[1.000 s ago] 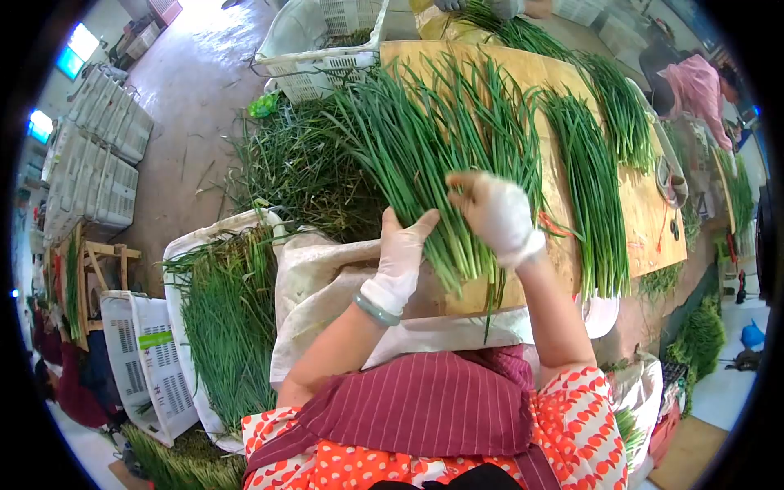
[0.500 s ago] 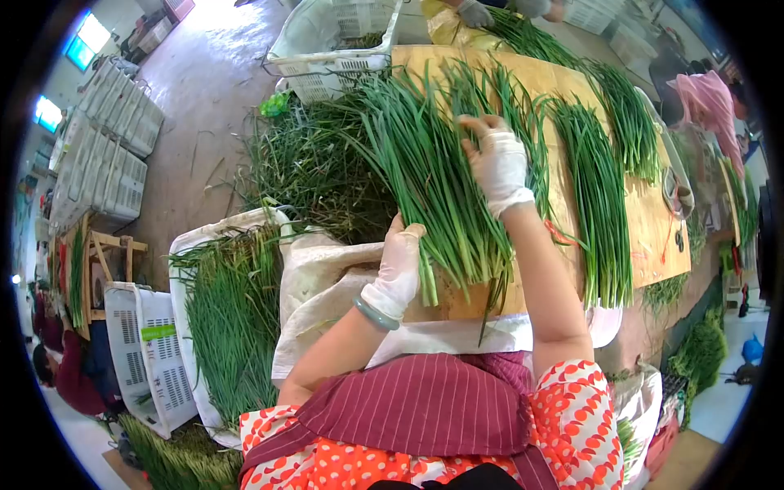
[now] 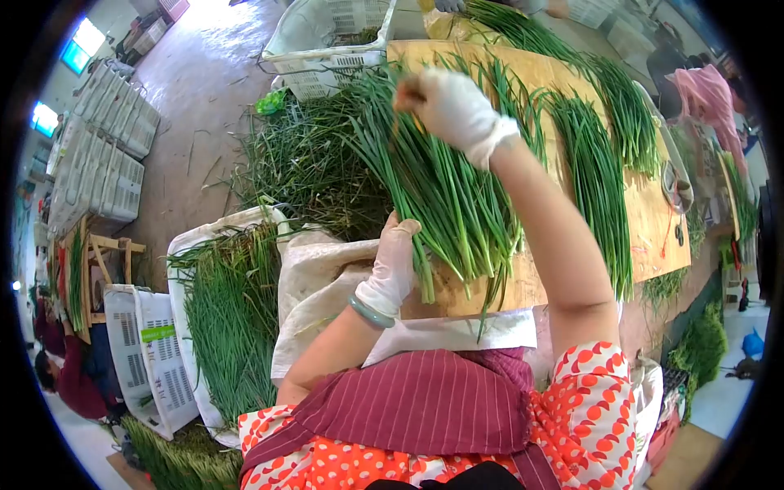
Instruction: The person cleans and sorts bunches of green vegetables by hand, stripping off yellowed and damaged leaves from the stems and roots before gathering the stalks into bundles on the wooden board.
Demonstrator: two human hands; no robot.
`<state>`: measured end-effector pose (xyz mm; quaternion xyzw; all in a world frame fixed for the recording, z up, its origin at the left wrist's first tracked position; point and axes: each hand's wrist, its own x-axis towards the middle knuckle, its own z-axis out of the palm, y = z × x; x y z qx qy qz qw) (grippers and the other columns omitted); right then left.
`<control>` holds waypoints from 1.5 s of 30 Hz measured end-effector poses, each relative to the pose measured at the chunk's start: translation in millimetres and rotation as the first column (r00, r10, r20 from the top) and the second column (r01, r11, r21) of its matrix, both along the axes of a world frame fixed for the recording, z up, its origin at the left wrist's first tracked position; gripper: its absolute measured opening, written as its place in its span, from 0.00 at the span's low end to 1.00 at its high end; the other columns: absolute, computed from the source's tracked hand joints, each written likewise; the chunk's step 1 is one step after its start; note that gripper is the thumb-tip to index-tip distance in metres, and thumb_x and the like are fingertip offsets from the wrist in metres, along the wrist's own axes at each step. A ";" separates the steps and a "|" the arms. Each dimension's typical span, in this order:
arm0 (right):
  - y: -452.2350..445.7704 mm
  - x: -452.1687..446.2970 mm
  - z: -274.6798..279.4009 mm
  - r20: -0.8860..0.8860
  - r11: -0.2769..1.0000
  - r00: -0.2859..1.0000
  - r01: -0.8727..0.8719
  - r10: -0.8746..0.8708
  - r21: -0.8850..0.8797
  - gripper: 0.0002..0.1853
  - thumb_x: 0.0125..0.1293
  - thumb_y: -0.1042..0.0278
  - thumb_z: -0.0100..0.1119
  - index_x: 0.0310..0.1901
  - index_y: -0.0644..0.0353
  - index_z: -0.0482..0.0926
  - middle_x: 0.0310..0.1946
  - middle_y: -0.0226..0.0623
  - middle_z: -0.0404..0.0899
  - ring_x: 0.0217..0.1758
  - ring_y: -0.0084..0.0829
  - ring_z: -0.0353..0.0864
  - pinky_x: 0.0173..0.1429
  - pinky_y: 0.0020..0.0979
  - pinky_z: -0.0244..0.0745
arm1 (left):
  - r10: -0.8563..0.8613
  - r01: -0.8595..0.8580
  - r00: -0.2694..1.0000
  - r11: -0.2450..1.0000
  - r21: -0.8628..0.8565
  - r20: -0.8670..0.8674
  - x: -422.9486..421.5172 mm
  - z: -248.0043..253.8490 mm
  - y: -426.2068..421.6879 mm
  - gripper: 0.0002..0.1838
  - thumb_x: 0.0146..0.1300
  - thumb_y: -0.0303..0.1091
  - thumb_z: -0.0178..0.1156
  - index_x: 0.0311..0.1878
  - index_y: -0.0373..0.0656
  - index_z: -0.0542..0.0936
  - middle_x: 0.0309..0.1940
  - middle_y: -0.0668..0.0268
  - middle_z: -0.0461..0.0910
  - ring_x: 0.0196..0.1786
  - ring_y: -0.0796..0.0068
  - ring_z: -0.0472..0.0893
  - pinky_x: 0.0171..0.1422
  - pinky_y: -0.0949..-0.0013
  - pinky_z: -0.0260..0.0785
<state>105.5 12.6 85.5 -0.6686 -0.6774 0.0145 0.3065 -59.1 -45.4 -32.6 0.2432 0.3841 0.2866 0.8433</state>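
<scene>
A thick bundle of garlic chives (image 3: 445,192) lies on the wooden board (image 3: 535,282), pale stem ends toward me. My left hand (image 3: 392,257), in a white glove with fingertips bare, is closed on the bundle's left edge near the stems. Above the leafy part, my right hand (image 3: 449,110), gloved the same way, is raised with its fingers bent together. Motion blurs those fingertips, and what they pinch cannot be made out. Farther right on the board lies another bundle of chives (image 3: 592,196).
Loose chive trimmings (image 3: 314,171) are heaped left of the board. A white crate (image 3: 327,69) stands behind them; a white tub (image 3: 181,273) holding more chives is at my left. Scissors (image 3: 679,235) lie at the board's right edge. Another person (image 3: 77,380) sits far left.
My right hand has lifted off the bundle and moved up and to the left, its fingers now bent together. My left hand stays at the stems.
</scene>
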 end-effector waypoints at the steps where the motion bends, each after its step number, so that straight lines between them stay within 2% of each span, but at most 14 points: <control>1: 6.9 -3.2 17.6 0.010 0.999 0.999 0.033 -0.033 0.025 0.10 0.58 0.60 0.57 0.33 0.57 0.81 0.30 0.40 0.81 0.33 0.39 0.81 0.39 0.34 0.75 | -0.023 0.021 0.999 0.996 0.083 0.027 -0.1 -10.9 2.3 0.17 0.54 0.24 0.45 0.48 0.41 0.71 0.36 0.67 0.74 0.37 0.73 0.74 0.43 0.69 0.68; 8: 40.7 -16.3 101.9 0.141 0.958 0.986 -0.125 0.090 0.258 0.10 0.56 0.67 0.52 0.39 0.52 0.80 0.39 0.34 0.81 0.44 0.33 0.78 0.52 0.36 0.65 | -0.014 0.022 0.998 0.992 0.122 -0.066 5.6 -8.4 2.5 0.18 0.54 0.22 0.44 0.50 0.40 0.69 0.38 0.64 0.75 0.34 0.71 0.75 0.38 0.69 0.71; 9: 46.9 -18.8 107.7 0.779 0.987 0.622 -0.064 -0.074 0.145 0.12 0.53 0.64 0.55 0.40 0.50 0.80 0.39 0.34 0.81 0.48 0.35 0.77 0.57 0.41 0.61 | -0.021 0.029 0.997 0.992 0.119 -0.069 5.9 -5.7 1.6 0.18 0.54 0.22 0.44 0.50 0.40 0.69 0.38 0.64 0.75 0.34 0.71 0.75 0.38 0.69 0.71; 11: 39.6 -8.0 93.3 0.832 1.000 0.555 0.006 -0.002 -0.002 0.11 0.56 0.60 0.56 0.38 0.53 0.80 0.33 0.37 0.81 0.41 0.36 0.78 0.49 0.40 0.66 | -0.037 0.051 0.994 0.989 0.142 -0.105 5.6 0.5 0.1 0.18 0.58 0.23 0.48 0.53 0.40 0.68 0.40 0.64 0.75 0.38 0.71 0.75 0.41 0.70 0.71; 12: 23.3 4.6 74.7 0.292 0.994 0.951 -0.097 0.104 -0.039 0.11 0.61 0.59 0.53 0.35 0.56 0.81 0.27 0.41 0.81 0.30 0.35 0.81 0.37 0.34 0.75 | -0.044 0.058 0.994 0.989 0.138 -0.104 7.8 2.1 -1.2 0.18 0.58 0.23 0.48 0.53 0.40 0.68 0.40 0.64 0.75 0.38 0.71 0.75 0.41 0.70 0.71; 16: -46.9 33.1 -15.5 0.534 0.796 0.841 0.267 0.084 -0.544 0.07 0.55 0.70 0.56 0.34 0.55 0.82 0.37 0.40 0.80 0.42 0.40 0.79 0.50 0.34 0.73 | -0.048 0.059 0.997 0.973 0.223 -0.058 18.1 11.3 -1.1 0.31 0.54 0.25 0.62 0.60 0.34 0.58 0.47 0.60 0.73 0.48 0.71 0.73 0.55 0.70 0.65; 19: -83.2 42.2 -66.7 0.440 0.849 0.896 0.188 0.057 -0.494 0.06 0.51 0.73 0.59 0.31 0.57 0.81 0.42 0.37 0.76 0.42 0.38 0.78 0.47 0.35 0.72 | 0.063 0.105 0.951 0.855 0.508 -0.303 32.8 -5.7 -0.1 0.57 0.46 0.32 0.70 0.67 0.30 0.36 0.64 0.50 0.56 0.63 0.60 0.62 0.68 0.71 0.52; 24: -111.6 49.2 -20.9 -0.234 0.903 0.958 0.054 -0.167 -0.426 0.03 0.52 0.76 0.62 0.31 0.61 0.81 0.33 0.37 0.81 0.37 0.27 0.80 0.42 0.26 0.74 | 0.300 0.266 0.836 0.511 0.817 -0.460 48.3 -27.2 3.3 0.55 0.48 0.19 0.64 0.69 0.38 0.32 0.61 0.54 0.60 0.56 0.68 0.66 0.62 0.74 0.59; 28: -113.5 61.3 26.3 -0.726 0.981 0.685 0.099 0.055 0.169 0.07 0.57 0.72 0.60 0.37 0.63 0.81 0.31 0.33 0.83 0.34 0.19 0.78 0.43 0.23 0.73 | 0.154 0.168 0.905 0.725 0.668 -0.395 36.7 -19.5 1.0 0.51 0.49 0.13 0.55 0.70 0.45 0.33 0.59 0.58 0.63 0.51 0.70 0.71 0.57 0.75 0.63; 34: -52.4 59.4 -51.7 -0.095 0.908 0.969 0.174 -0.226 -0.381 0.16 0.55 0.72 0.60 0.47 0.48 0.80 0.41 0.35 0.81 0.44 0.30 0.79 0.51 0.28 0.72 | 0.027 0.087 0.969 0.892 0.443 -0.245 17.0 -2.6 -0.5 0.48 0.49 0.11 0.51 0.70 0.44 0.38 0.55 0.60 0.66 0.44 0.72 0.72 0.49 0.76 0.67; 38: -30.9 63.0 -75.3 0.111 0.792 0.975 0.219 -0.190 -0.571 0.12 0.54 0.66 0.56 0.41 0.46 0.82 0.41 0.39 0.80 0.46 0.41 0.77 0.53 0.35 0.70 | 0.059 0.040 0.975 0.903 0.427 -0.216 11.4 -10.7 3.2 0.33 0.52 0.11 0.48 0.63 0.45 0.61 0.45 0.64 0.74 0.40 0.73 0.75 0.45 0.72 0.71; 41: -41.8 70.3 -48.1 -0.313 0.975 0.937 0.096 -0.157 -0.200 0.07 0.55 0.66 0.63 0.34 0.58 0.83 0.32 0.33 0.83 0.36 0.22 0.79 0.44 0.25 0.73 | 0.020 0.034 0.990 0.927 0.373 -0.140 5.7 -26.6 8.5 0.29 0.53 0.12 0.47 0.59 0.47 0.64 0.42 0.63 0.75 0.37 0.72 0.76 0.41 0.69 0.73; 43: -53.7 76.2 -14.3 -0.723 0.995 0.684 0.059 -0.096 -0.077 0.09 0.57 0.68 0.61 0.37 0.62 0.82 0.32 0.30 0.82 0.31 0.18 0.74 0.41 0.20 0.71 | -0.011 0.040 0.996 0.946 0.322 -0.091 3.3 -28.8 11.1 0.27 0.54 0.13 0.46 0.57 0.48 0.66 0.41 0.62 0.75 0.36 0.67 0.77 0.36 0.63 0.75; 45: -64.6 79.5 14.5 -0.736 0.999 0.676 -0.047 0.021 -0.014 0.09 0.58 0.68 0.60 0.38 0.63 0.81 0.33 0.30 0.82 0.32 0.18 0.76 0.41 0.20 0.72 | -0.037 0.060 0.996 0.953 0.298 -0.084 1.3 -24.5 11.7 0.27 0.54 0.13 0.46 0.57 0.48 0.66 0.41 0.61 0.75 0.36 0.66 0.78 0.37 0.62 0.75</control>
